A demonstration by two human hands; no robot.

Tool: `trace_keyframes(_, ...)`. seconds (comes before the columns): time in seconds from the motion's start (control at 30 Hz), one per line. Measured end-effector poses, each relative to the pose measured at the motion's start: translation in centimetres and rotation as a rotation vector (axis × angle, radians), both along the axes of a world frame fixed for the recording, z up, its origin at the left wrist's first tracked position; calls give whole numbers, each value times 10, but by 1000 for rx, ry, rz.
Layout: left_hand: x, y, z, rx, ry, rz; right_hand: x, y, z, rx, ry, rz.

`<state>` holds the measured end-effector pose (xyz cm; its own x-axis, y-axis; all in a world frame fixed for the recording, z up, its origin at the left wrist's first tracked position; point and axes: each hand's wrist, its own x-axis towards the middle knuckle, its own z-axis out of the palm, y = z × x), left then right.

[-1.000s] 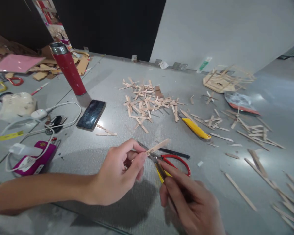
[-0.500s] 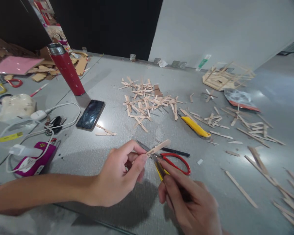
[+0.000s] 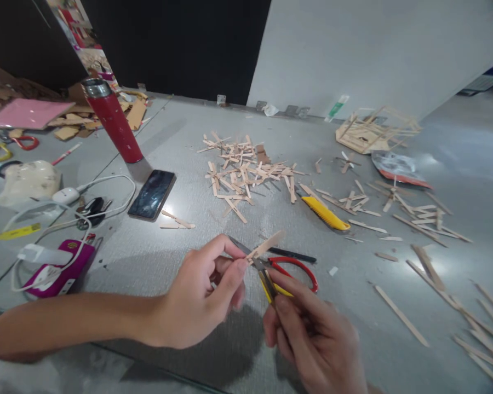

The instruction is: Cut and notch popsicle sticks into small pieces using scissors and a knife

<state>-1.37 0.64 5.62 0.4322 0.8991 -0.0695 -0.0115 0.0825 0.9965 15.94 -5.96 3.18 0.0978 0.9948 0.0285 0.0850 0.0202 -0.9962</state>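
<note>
My left hand (image 3: 207,290) is closed in a pinch on a small wooden stick piece (image 3: 267,245). Another bit of wood appears to cross it at my fingertips. My right hand (image 3: 312,328) is closed round a slim metal tool (image 3: 274,282), whose narrow end meets the wood by my left fingers; its exact kind does not show. Beneath both hands, scissors with a red and a yellow handle (image 3: 298,261) lie on the grey table (image 3: 148,262), partly covered. Behind them rests a thin black bar (image 3: 292,254).
A heap of joined stick pieces (image 3: 246,167) lies ahead. Right of it are a yellow cutter (image 3: 324,212), scattered sticks (image 3: 400,314) and a stick frame (image 3: 365,134). Leftward are a phone (image 3: 152,194), a red bottle (image 3: 114,123), a purple power bank (image 3: 66,268) and white cables.
The view has shifted slightly, so things on the right sit a little further left. The stick piece has tilted slightly; both hands keep nearly the same pose and hold.
</note>
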Motion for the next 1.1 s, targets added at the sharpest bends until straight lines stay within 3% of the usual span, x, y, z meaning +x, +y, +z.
trace_keyframes(0.27, 0, 3, 2, -178, -173, -100, 8, 6, -13, 51, -21, 113)
trace_keyframes(0.4, 2, 2, 0, -166, -170, -79, 5, 6, -13, 88, -39, 106)
trace_keyframes(0.57, 3, -3, -6, -74, -87, -16, -3, -2, -12, -19, 88, 0)
trace_keyframes(0.73, 2, -4, -7, -71, -71, -26, -2, -5, -14, -90, 184, 85)
trace_keyframes(0.93, 3, -4, -7, -119, -129, -54, -7, -10, -8, -201, 208, -1)
trace_keyframes(1.1, 6, -5, -11, -147, -220, -71, -4, -10, -10, -238, 241, 48)
